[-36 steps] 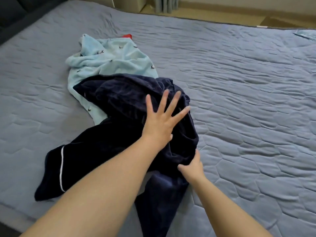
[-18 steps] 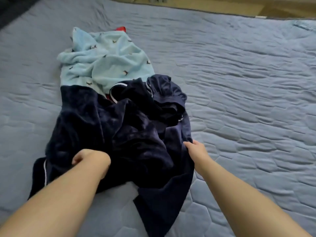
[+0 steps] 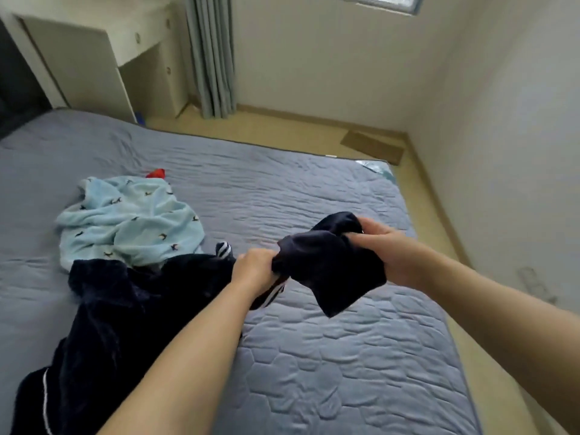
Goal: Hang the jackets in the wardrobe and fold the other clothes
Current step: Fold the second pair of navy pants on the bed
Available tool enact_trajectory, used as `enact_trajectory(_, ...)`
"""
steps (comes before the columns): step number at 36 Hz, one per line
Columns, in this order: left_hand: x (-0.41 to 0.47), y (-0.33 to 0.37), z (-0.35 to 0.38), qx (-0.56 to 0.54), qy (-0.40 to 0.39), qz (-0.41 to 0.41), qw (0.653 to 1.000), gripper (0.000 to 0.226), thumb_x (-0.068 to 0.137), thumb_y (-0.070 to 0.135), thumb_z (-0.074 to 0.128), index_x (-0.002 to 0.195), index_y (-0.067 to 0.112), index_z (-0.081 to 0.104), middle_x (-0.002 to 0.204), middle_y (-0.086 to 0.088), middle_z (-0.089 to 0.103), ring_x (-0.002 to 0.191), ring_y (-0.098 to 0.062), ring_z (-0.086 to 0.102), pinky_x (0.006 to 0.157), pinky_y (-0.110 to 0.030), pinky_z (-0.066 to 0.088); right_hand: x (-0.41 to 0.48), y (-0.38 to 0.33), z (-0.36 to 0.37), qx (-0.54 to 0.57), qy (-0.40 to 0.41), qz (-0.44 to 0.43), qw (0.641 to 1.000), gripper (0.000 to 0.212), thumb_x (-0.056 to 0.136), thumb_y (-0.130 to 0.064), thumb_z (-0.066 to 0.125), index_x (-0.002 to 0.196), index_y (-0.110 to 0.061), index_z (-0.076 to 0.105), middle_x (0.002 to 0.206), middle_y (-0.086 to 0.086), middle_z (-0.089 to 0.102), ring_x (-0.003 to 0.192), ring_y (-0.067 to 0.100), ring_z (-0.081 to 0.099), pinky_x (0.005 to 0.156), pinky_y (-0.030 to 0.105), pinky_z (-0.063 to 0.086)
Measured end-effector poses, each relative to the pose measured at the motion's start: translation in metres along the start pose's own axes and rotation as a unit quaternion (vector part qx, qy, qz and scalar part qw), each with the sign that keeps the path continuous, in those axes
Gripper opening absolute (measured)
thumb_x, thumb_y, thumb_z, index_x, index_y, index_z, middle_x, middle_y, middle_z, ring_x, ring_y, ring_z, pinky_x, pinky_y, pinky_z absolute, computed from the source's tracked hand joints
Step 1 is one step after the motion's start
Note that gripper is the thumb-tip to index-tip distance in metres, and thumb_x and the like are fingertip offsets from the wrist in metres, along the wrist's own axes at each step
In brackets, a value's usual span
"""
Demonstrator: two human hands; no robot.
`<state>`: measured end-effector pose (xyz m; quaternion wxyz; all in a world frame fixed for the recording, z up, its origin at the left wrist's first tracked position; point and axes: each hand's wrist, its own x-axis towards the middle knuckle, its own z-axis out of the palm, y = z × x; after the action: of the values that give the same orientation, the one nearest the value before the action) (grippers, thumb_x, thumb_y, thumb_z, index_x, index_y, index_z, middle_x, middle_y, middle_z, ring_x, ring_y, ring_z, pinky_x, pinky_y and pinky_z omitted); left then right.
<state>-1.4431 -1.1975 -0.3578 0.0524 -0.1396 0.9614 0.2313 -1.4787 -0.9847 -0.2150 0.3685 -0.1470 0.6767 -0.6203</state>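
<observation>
Pulled up just now from the dark pile (image 3: 125, 309) on the bed (image 3: 345, 356): a small dark piece of clothing (image 3: 329, 268), held above the bed. Gripped tight in the curled left hand (image 3: 255, 268) and right hand (image 3: 381, 246). Probably ready for shaking out and folding.

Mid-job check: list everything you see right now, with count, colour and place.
held garment: one, dark navy, lifted over the bed
navy heap: one, dark navy, white piping, near left of bed
light blue garment: one, small dark prints, crumpled beyond the heap
red item: one, mostly hidden behind light blue garment
bed: one, grey-blue quilted cover
curtain: one, grey, far wall
cabinet: one, white, beyond bed
cardboard: one, brown, floor by wall
left hand: one, grips held garment
right hand: one, grips held garment
</observation>
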Motion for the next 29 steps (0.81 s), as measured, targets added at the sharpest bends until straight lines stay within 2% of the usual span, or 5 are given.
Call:
enact_trajectory(7,-0.069,0.110,-0.069,-0.284,0.138,-0.024,0.948,0.019,0.091,0.012,0.047,0.076,0.021,0.044,0.071,0.000,0.054,0.064,-0.023,0.050,0.056,-0.029,0.027,-0.156,-0.068,-0.068,-0.043,-0.075,0.130,0.988,0.034,0.080,-0.007,0.056,0.111,-0.016,0.068,0.110,0.006,0.070,0.097,0.018,0.068,0.076,0.026,0.054)
enact_trajectory(16,-0.173,0.268,-0.161,-0.691,0.041,0.053,0.720,0.047,0.100,0.019,0.034,0.062,0.023,0.062,0.061,0.004,0.061,0.058,-0.007,0.059,0.054,-0.018,0.049,-0.242,0.009,-0.097,0.194,-0.029,0.259,0.946,0.085,0.083,-0.075,0.038,0.135,-0.008,0.047,0.120,0.019,0.064,0.108,0.036,0.062,0.087,0.051,0.050)
enact_trajectory(21,-0.239,0.315,-0.152,-0.594,0.028,0.190,0.782,0.021,0.096,-0.006,0.034,0.094,0.006,0.051,0.071,0.007,0.064,0.065,-0.005,0.060,0.062,-0.018,0.051,-0.242,0.028,-0.099,0.409,0.017,0.245,0.879,0.100,0.070,-0.087,0.043,0.130,-0.007,0.054,0.117,0.019,0.066,0.101,0.034,0.065,0.096,0.052,0.045)
enact_trajectory(26,-0.284,0.314,-0.130,-0.519,-0.032,0.172,0.836,0.020,0.094,-0.009,0.039,0.093,0.006,0.054,0.066,0.010,0.065,0.060,-0.003,0.061,0.058,-0.016,0.051,-0.245,0.006,-0.116,0.479,0.189,0.118,0.849,0.048,0.092,-0.048,0.045,0.098,-0.003,0.060,0.087,0.019,0.070,0.078,0.033,0.066,0.060,0.034,0.053)
enact_trajectory(29,-0.299,0.299,-0.124,-0.483,-0.059,0.168,0.858,0.014,0.088,-0.011,0.051,0.093,0.002,0.051,0.066,0.006,0.063,0.059,-0.006,0.056,0.057,-0.014,0.047,-0.252,-0.008,-0.130,0.395,0.251,0.085,0.880,0.016,0.091,-0.013,0.044,0.091,-0.001,0.054,0.085,0.016,0.061,0.075,0.030,0.059,0.064,0.030,0.049)
